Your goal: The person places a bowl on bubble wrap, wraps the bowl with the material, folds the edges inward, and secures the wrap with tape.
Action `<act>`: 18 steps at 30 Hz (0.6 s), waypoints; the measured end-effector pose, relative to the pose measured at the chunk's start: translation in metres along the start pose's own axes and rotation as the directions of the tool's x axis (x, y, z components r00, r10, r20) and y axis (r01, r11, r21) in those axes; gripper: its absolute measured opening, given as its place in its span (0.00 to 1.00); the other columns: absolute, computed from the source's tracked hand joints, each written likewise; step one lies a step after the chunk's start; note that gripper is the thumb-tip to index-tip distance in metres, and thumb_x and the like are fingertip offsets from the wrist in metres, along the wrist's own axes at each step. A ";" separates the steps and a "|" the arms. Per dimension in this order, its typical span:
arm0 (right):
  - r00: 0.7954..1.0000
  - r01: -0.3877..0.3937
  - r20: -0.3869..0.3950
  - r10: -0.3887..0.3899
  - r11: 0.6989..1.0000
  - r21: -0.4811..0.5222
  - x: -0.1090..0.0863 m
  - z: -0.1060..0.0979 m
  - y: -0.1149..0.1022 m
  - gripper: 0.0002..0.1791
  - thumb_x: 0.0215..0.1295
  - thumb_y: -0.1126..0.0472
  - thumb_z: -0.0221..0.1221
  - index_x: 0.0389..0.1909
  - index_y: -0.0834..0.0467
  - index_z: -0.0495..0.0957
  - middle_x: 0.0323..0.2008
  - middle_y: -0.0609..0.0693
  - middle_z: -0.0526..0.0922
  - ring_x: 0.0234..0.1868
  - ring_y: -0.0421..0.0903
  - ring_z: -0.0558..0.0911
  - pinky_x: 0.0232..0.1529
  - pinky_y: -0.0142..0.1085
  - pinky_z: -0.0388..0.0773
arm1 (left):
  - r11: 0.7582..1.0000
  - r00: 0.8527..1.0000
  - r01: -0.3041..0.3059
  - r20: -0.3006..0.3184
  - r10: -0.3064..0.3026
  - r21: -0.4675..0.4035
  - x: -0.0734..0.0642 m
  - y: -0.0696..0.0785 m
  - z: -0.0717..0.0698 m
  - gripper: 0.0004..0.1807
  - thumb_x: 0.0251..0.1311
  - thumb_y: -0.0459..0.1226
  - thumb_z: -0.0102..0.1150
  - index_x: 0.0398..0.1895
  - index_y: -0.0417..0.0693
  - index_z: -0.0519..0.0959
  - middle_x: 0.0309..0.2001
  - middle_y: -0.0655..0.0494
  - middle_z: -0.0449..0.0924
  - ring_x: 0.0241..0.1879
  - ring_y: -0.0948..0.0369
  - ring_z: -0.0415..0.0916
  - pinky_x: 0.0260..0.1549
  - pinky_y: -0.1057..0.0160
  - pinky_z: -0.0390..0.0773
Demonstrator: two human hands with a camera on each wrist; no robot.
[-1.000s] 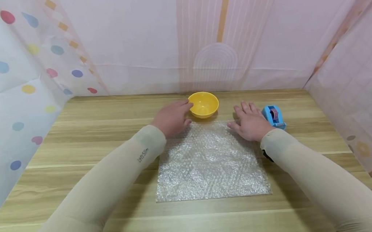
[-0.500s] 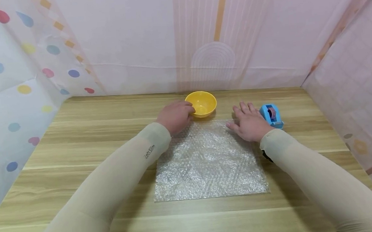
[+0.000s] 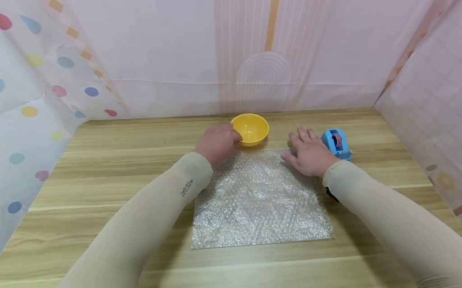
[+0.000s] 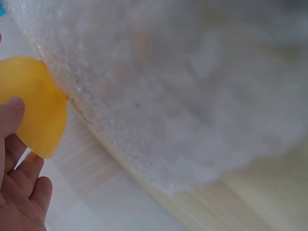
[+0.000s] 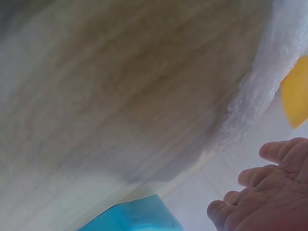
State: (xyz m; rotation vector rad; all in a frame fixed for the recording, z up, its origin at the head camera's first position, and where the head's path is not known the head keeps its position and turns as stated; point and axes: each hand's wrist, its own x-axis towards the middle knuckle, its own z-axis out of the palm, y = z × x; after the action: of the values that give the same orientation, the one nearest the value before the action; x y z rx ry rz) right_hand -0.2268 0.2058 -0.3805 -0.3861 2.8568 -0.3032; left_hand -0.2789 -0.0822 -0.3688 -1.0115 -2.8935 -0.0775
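Left hand (image 3: 218, 143): is grasping the yellow bowl (image 3: 253, 132) by its near left rim, thumb and fingers on opposite sides of the wall. Likely fault: tipping or slipping, since the hold is one-sided.

Yellow bowl: is sitting mouth up near the middle of the table's far edge, just beyond the bubble wrap (image 3: 260, 200). Likely fault: catching the wrap's far edge if dragged nearer without lifting.

Bubble wrap: is lying flat, midway between the table's left and right edges. Likely fault: sliding or creasing, being light and slick.

Right hand (image 3: 311, 153): is spreading over the wrap's far right corner, fingers released and extended, grasping nothing; pressure cannot be told. Likely fault: knocking the tape dispenser (image 3: 342, 152) if swinging right.

Tape dispenser: blue, is standing just beside that hand, towards the table's far right corner.

Surface: table (image 3: 95, 181), light wood grain, is running back to three hung sheets.

Room: left sheet (image 3: 22, 133), coloured dots and hearts; back sheet (image 3: 167, 54), pale with arches, is meeting the far edge; right sheet (image 3: 444, 113), pale grid, is showing creases.
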 end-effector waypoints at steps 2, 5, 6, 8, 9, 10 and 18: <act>1.000 0.003 0.004 -0.003 1.000 -0.003 0.001 0.000 0.001 0.47 0.81 0.35 0.44 0.85 0.62 0.45 0.85 0.68 0.37 0.84 0.72 0.36 0.84 0.63 0.35 | 1.000 1.000 -0.006 0.006 0.006 0.015 0.000 0.001 0.000 0.10 0.73 0.34 0.59 0.46 0.53 0.90 0.48 0.55 0.91 0.52 0.53 0.84 0.60 0.53 0.81; 1.000 0.007 0.008 -0.007 1.000 -0.006 0.001 0.001 0.001 0.47 0.81 0.34 0.43 0.85 0.62 0.44 0.85 0.68 0.36 0.84 0.71 0.36 0.84 0.63 0.34 | 0.999 1.000 -0.019 0.016 0.018 0.037 -0.001 0.002 -0.001 0.12 0.74 0.32 0.58 0.47 0.52 0.90 0.46 0.53 0.90 0.47 0.54 0.84 0.56 0.54 0.83; 1.000 0.008 0.007 -0.008 1.000 -0.006 0.001 0.002 0.002 0.47 0.81 0.35 0.43 0.85 0.62 0.44 0.85 0.68 0.36 0.84 0.71 0.36 0.84 0.63 0.34 | 0.999 1.000 -0.024 0.019 0.023 0.042 -0.001 0.002 -0.001 0.12 0.74 0.32 0.58 0.47 0.52 0.90 0.46 0.53 0.90 0.46 0.54 0.83 0.55 0.54 0.83; 1.000 0.008 0.009 -0.008 1.000 -0.004 0.000 0.002 0.002 0.47 0.81 0.35 0.43 0.85 0.62 0.44 0.85 0.68 0.36 0.84 0.71 0.36 0.84 0.62 0.34 | 0.998 0.999 -0.038 0.017 0.038 0.047 -0.002 0.001 -0.001 0.12 0.74 0.31 0.58 0.47 0.51 0.90 0.45 0.52 0.89 0.45 0.54 0.83 0.54 0.55 0.84; 1.000 0.010 0.009 -0.010 1.000 -0.003 0.000 0.002 0.002 0.47 0.81 0.35 0.44 0.85 0.62 0.45 0.85 0.68 0.36 0.84 0.71 0.36 0.84 0.62 0.34 | 0.998 0.999 -0.046 0.012 0.046 0.049 -0.003 0.001 -0.001 0.12 0.74 0.31 0.58 0.47 0.51 0.90 0.46 0.52 0.90 0.45 0.54 0.84 0.54 0.55 0.84; 1.000 0.012 0.008 -0.012 1.000 -0.002 0.000 0.002 0.002 0.47 0.81 0.35 0.44 0.85 0.62 0.45 0.85 0.68 0.36 0.84 0.71 0.36 0.84 0.63 0.34 | 0.997 0.998 -0.055 0.006 0.055 0.051 -0.004 0.001 -0.001 0.12 0.73 0.31 0.58 0.47 0.51 0.90 0.46 0.52 0.89 0.45 0.54 0.84 0.54 0.55 0.84; 1.000 0.014 0.014 -0.014 1.000 0.002 -0.003 0.002 -0.001 0.46 0.82 0.36 0.44 0.85 0.63 0.44 0.84 0.68 0.36 0.84 0.72 0.36 0.85 0.62 0.34 | 0.985 0.989 -0.136 -0.046 0.141 0.107 -0.015 -0.005 0.002 0.13 0.72 0.28 0.58 0.48 0.50 0.89 0.45 0.53 0.89 0.44 0.54 0.84 0.51 0.55 0.85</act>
State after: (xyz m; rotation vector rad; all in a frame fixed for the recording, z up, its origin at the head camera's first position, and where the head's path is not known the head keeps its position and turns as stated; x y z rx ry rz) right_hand -0.2234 0.2055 -0.3812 -0.4070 2.8410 -0.3041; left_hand -0.2706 -0.0955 -0.3718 -1.1686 -2.7382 0.0528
